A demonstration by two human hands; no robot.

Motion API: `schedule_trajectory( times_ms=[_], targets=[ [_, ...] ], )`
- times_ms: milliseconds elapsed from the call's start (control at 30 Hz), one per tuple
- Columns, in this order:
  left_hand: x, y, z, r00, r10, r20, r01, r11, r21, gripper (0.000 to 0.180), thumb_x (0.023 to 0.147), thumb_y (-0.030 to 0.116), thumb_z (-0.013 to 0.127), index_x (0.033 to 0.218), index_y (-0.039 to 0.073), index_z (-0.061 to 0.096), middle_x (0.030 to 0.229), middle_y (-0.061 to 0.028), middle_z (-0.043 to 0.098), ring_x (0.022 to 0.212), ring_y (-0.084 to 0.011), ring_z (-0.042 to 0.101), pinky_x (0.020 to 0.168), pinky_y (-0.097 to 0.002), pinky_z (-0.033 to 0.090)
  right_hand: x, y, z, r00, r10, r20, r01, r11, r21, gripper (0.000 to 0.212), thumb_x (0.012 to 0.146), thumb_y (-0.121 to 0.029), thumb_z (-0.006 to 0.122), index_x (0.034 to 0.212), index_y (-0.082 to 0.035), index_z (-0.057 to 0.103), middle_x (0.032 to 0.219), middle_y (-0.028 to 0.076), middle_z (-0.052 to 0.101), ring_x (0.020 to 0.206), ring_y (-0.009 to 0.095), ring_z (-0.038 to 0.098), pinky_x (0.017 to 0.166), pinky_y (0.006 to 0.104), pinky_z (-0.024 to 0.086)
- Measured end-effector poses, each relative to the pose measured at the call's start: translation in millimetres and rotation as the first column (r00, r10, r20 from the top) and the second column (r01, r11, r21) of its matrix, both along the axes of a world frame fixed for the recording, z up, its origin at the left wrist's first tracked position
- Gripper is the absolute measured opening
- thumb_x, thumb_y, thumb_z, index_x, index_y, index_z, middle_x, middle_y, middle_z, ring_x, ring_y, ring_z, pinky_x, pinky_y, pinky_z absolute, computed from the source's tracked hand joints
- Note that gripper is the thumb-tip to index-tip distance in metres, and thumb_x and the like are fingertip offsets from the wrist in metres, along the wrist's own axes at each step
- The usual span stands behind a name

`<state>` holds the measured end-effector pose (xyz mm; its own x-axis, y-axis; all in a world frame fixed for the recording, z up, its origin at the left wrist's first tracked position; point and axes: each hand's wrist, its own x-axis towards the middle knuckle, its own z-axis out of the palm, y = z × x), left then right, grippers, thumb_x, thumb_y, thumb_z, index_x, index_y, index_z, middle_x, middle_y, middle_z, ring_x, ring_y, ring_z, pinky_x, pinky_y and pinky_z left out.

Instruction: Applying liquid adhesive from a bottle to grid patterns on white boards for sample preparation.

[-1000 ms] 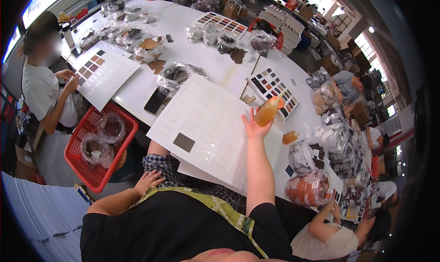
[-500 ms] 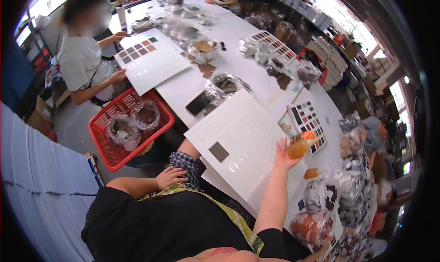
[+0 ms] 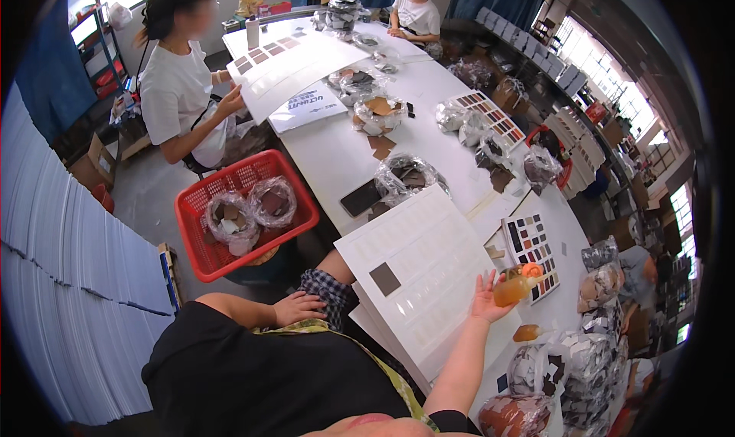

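Observation:
My left hand (image 3: 299,308) lies flat on my thigh, over checked cloth, with its fingers apart. Palm up at the right edge of a white board (image 3: 440,314), my right hand (image 3: 490,302) has its fingers stretched out. A squeeze bottle of amber liquid (image 3: 511,291) with an orange cap lies tilted against that palm, on the thumb side; the thumb is mostly hidden. The board carries a single dark brown square swatch (image 3: 384,278) and rows of shiny, pale marks. Another white board (image 3: 370,321) shows beneath it. A second amber bottle (image 3: 528,332) lies on the table nearby.
A red basket (image 3: 200,265) with bagged chips stands left of the table (image 3: 321,165). A phone (image 3: 360,198), chip bags (image 3: 409,175) and a swatch card (image 3: 531,257) lie on it. Several bags (image 3: 586,360) crowd the right. A co-worker (image 3: 178,92) holds a swatch board (image 3: 295,66).
The view has shifted, so most things sit lower and further right. The co-worker's board is now raised and bowed, exposing a printed white sheet beneath. My hands and the bottle keep about the same pose.

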<state>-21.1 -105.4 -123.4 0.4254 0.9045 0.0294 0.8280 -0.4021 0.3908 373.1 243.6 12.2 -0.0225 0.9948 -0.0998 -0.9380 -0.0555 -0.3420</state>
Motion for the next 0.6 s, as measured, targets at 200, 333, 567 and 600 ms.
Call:
schedule_trajectory(
  times_ms=[200, 333, 567, 600],
  targets=[
    [-1, 2, -3, 1.000, -0.009, -0.024, 0.009, 1.000, 0.002, 0.053, 0.087, 0.028, 0.041, 0.140, 0.030, 0.033, 0.149, -0.0035, 0.026, 0.138, -0.0250, 0.021, 0.110, -0.0481, 0.015, 9, 8, -16, 0.997, 0.074, -0.011, -0.072, 0.993, 0.097, 0.065, 0.083, -0.064, 0.044, 0.130, -0.019, 0.044, 0.122, 0.003, 0.055, 0.123, 0.034, 0.044, 0.094, 0.0676, 0.032],
    [0, 3, 1, 1.000, -0.006, -0.001, 0.006, 1.000, 0.006, 0.054, 0.087, 0.029, 0.042, 0.140, 0.030, 0.033, 0.148, -0.0040, 0.026, 0.137, -0.0253, 0.023, 0.109, -0.0479, 0.016, 9, 8, -16, 0.996, 0.083, -0.029, -0.081, 0.994, 0.072, 0.067, 0.082, -0.065, 0.044, 0.128, -0.016, 0.046, 0.121, 0.004, 0.056, 0.123, 0.034, 0.044, 0.093, 0.0679, 0.032],
    [-2, 2, -2, 1.000, -0.013, -0.007, 0.013, 1.000, 0.009, 0.056, 0.086, 0.028, 0.045, 0.140, 0.032, 0.032, 0.148, -0.0033, 0.026, 0.137, -0.0249, 0.024, 0.109, -0.0469, 0.017, 8, 9, -18, 0.997, 0.071, -0.001, -0.071, 0.996, 0.044, 0.066, 0.081, -0.066, 0.044, 0.124, -0.016, 0.049, 0.119, 0.002, 0.055, 0.123, 0.033, 0.045, 0.093, 0.0668, 0.033],
    [-2, 2, -2, 1.000, -0.008, -0.008, 0.008, 1.000, 0.006, 0.057, 0.085, 0.027, 0.045, 0.140, 0.033, 0.032, 0.148, -0.0030, 0.026, 0.137, -0.0248, 0.024, 0.109, -0.0468, 0.018, 9, 10, -20, 0.998, 0.065, -0.001, -0.065, 0.997, 0.047, 0.066, 0.081, -0.066, 0.044, 0.124, -0.016, 0.049, 0.119, 0.002, 0.055, 0.123, 0.033, 0.045, 0.093, 0.0668, 0.033]
  ],
)
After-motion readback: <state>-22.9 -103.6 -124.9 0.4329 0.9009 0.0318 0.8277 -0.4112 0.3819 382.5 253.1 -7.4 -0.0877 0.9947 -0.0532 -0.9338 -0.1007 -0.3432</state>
